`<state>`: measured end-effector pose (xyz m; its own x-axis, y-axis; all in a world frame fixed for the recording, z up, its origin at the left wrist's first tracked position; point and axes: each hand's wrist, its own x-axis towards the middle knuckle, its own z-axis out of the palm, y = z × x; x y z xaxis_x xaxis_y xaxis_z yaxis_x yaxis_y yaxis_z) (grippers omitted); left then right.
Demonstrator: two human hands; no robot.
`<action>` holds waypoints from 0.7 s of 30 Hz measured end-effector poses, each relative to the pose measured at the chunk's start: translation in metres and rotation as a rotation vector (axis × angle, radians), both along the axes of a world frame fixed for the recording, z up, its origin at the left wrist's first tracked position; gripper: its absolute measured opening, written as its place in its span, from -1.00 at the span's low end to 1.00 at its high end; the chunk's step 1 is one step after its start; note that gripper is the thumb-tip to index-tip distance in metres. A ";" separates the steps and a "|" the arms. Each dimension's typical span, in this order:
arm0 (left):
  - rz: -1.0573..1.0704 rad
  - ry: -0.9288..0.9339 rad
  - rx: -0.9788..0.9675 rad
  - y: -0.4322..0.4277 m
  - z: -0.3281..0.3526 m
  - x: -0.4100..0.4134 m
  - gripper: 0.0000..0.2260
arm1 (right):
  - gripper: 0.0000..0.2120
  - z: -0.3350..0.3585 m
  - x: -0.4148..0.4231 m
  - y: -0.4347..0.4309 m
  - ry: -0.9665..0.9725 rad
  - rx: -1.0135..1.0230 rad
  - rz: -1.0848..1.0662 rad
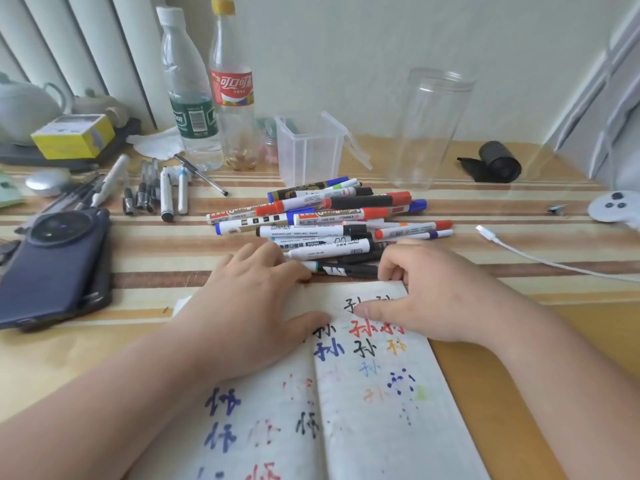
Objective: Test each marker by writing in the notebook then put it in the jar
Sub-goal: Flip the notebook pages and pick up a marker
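Clear plastic, the jar [433, 126] stands upright at the back of the table [166, 251], and I see no marker inside it. The notebook [381, 427] lies open near the person, with many test characters on it in blue, red, black and orange. So I judge that the step in hand is choosing a marker from the pile of markers [329, 216], which lies between the notebook and the jar.

The left hand [252, 306] lies flat on the left page with fingers nearly straight. It holds nothing, and its fingertips reach the near side of the pile. The right hand [426, 292] rests on the upper edge of the right page, thumb stretched over the paper and fingers curled down. Their tips are hidden, so I cannot tell if they pinch something.

The black marker [343, 269] is the nearest one. It lies across the top edge of the notebook between the two hands, one end just beside the right hand's curled fingers and the other by the left fingertips. The next move probably calls for lifting this marker, taking off its cap and writing on a free part of the page — then carrying it over the pile to the jar, which is well apart from both hands.
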<state>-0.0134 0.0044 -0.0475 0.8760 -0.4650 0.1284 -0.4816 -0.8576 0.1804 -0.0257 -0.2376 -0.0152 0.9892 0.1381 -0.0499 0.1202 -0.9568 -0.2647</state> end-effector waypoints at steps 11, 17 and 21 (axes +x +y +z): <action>-0.025 0.083 -0.053 -0.007 0.001 0.000 -0.28 | -0.59 0.007 -0.009 0.004 -0.120 0.028 -0.013; -0.087 0.096 -0.168 -0.008 0.004 0.002 -0.31 | -0.74 0.006 -0.003 -0.009 -0.053 0.265 0.006; -0.121 0.080 -0.180 -0.006 0.007 -0.003 -0.30 | -0.58 0.004 -0.002 -0.007 -0.046 0.264 0.064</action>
